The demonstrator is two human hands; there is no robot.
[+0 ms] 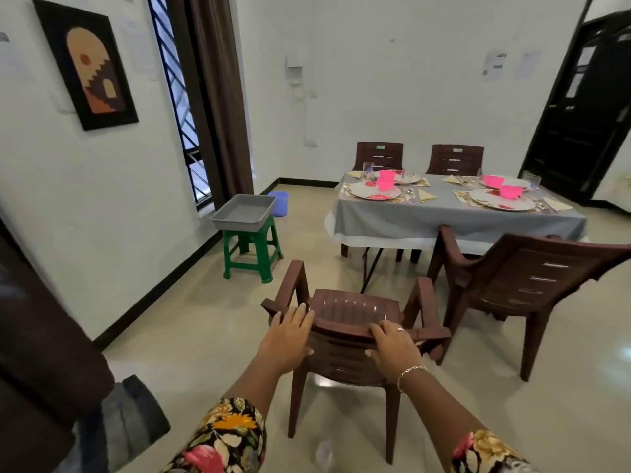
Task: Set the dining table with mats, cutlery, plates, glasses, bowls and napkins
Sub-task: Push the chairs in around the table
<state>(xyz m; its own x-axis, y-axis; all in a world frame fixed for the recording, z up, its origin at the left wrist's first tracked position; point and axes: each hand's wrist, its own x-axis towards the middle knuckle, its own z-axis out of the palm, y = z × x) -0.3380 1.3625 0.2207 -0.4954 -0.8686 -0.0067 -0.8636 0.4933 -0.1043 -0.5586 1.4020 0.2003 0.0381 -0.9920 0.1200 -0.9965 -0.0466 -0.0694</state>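
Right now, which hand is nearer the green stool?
Left. The left hand grips the left end of the nearest brown chair backrest, on the side toward the green stool; the right hand grips the right end, farther from it.

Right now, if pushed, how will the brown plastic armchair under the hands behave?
The brown plastic armchair looks moulded, so probably light yet stiff. Pushed high at the backrest, it may tip; the glossy floor likely lets it slide.
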